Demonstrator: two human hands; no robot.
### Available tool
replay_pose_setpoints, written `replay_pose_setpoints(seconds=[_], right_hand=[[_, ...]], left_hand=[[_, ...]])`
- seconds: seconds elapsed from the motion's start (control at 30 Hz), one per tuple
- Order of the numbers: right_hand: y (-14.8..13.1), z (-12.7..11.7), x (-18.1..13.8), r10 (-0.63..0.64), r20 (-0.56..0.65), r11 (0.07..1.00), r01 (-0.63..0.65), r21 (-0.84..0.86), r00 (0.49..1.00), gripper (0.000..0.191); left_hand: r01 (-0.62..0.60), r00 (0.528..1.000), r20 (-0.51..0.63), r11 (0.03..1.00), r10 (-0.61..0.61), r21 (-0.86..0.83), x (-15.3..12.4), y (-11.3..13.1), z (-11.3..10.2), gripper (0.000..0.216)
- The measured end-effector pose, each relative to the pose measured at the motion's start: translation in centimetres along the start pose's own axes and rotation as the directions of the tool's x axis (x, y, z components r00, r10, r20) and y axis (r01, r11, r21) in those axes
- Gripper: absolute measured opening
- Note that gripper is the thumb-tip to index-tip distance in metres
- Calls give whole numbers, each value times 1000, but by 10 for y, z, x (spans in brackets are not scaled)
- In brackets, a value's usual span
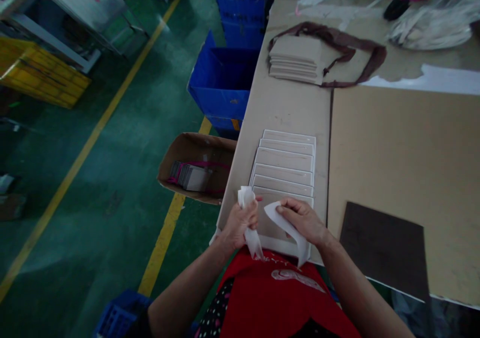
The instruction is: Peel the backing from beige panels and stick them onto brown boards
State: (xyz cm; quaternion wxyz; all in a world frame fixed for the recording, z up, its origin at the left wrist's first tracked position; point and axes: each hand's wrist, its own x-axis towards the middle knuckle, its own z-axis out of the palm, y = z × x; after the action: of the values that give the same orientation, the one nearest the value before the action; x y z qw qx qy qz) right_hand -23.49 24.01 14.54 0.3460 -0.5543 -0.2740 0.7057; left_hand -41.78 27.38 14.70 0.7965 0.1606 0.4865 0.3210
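Observation:
My left hand [242, 223] is closed around a bunch of white strips [246, 197], whose ends stick out above and below the fist. Between thumb and fingers, my right hand [302, 218] pinches a single white strip [287, 224] that curves down toward the red apron [270, 298]. Both hands are above the near end of the table. Under and beyond them lies an overlapping row of several grey-beige panels [283, 157] with white edges. The nearest panel is partly covered by my hands and the strips.
A stack of grey boards [294, 58] with a brown strap [369, 65] lies farther up the table. At right is a dark sheet [384, 248] on a tan board [405, 153]. Left of the table stand a cardboard box [189, 145] and blue bins [221, 95].

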Motion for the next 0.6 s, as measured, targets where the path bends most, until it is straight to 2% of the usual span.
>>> replay_pose_setpoints(seconds=[0.07, 0.13, 0.2, 0.3, 0.37, 0.47, 0.6], right_hand=[[3, 7, 2, -37, 44, 991, 43, -128, 998, 29], [8, 10, 4, -57, 71, 983, 68, -169, 996, 27], [15, 9, 3, -2, 101, 990, 16, -138, 995, 27], [27, 3, 0, 141, 110, 984, -127, -124, 984, 31], [33, -1, -1, 185, 65, 974, -174, -142, 981, 32], [36, -5, 2, 172, 0, 965, -169, -199, 985, 31], [32, -12, 16, 32, -138, 912, -85, -401, 990, 32]], left_hand=[[51, 999, 2, 992, -52, 116, -4, -7, 0, 62], [68, 996, -71, 965, -52, 252, -5, -12, -1, 54], [50, 988, -155, 940, 4, 338, -4, -15, -3, 45], [7, 964, -241, 902, 108, 431, -2, -14, -7, 38], [15, 946, -281, 844, 162, 536, -2, -13, -8, 33], [38, 922, -314, 758, 224, 651, -3, -12, -10, 27], [17, 893, -302, 646, 333, 763, -2, -12, -26, 30]])
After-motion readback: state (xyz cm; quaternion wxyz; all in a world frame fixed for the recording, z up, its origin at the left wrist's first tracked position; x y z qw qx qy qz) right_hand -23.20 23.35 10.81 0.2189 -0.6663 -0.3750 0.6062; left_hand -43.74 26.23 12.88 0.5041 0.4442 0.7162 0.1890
